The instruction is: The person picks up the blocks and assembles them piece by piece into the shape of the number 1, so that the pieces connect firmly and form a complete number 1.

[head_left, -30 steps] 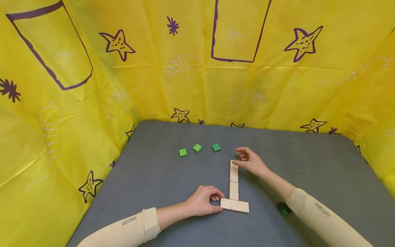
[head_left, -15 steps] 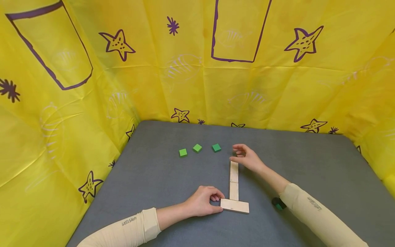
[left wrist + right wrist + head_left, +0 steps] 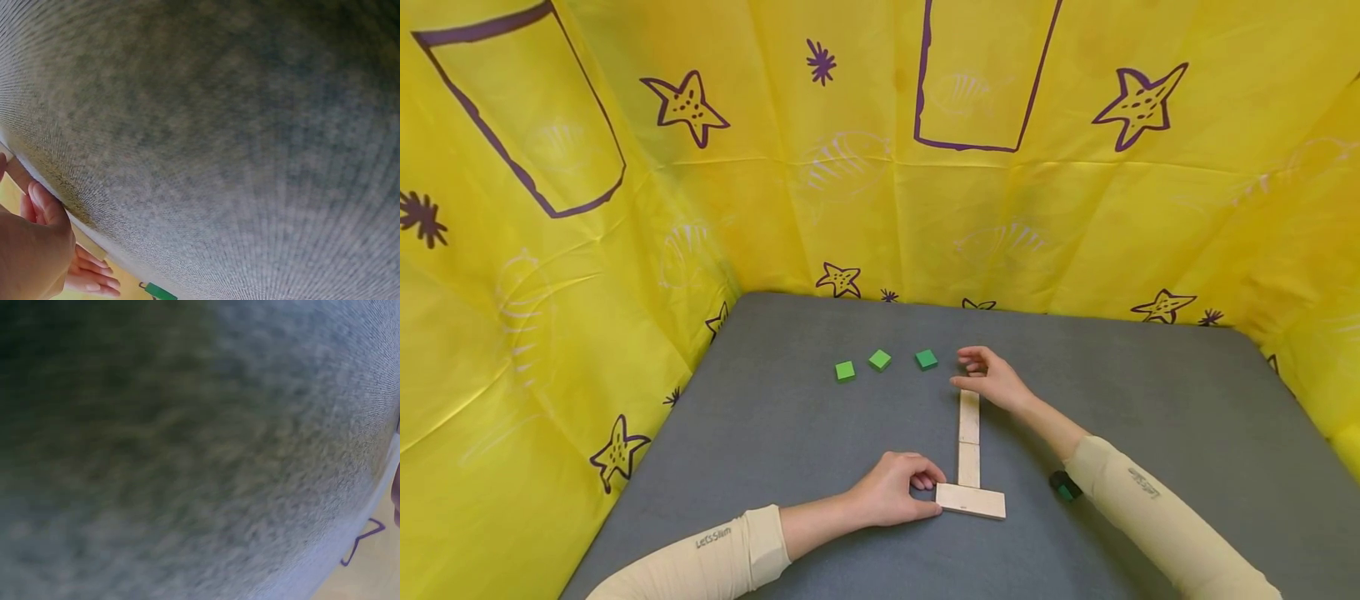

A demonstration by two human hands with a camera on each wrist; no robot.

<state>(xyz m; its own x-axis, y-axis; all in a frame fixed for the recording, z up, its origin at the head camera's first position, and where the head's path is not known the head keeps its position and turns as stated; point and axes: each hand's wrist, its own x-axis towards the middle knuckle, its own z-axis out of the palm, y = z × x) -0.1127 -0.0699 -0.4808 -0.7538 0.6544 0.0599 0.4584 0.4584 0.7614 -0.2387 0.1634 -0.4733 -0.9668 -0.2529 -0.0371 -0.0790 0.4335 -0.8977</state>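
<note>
As the layout was inspected, the step in hand was judged to be the arranging of small blocks. At the lower left of the frame, the lettering "LetsSlim" was read on the left sleeve [image 3: 696, 560]; matching letters, tilted and harder to read, were noted on the right sleeve [image 3: 1172, 521], lower right. At lower centre, the left end of a crosswise wooden block [image 3: 970, 500] was pinched by the left hand [image 3: 891, 489] between thumb and forefinger. Beyond it, a middle wooden block [image 3: 969, 464] and a far wooden block [image 3: 970, 417] were laid end to end up the frame. Above their far end, the right hand [image 3: 995, 382] was found with fingers loosely bent, thumb spread apart and nothing visibly held; contact with the wood could not be confirmed. Just left of its fingertips, a dark green block [image 3: 927, 359] was seen. If that block was wanted, a short leftward reach and a light pinch were judged necessary, with the wood left undisturbed. Farther left, two light green blocks [image 3: 880, 359] were noted. No writing was found on the yellow backdrop [image 3: 1060, 250].
</note>
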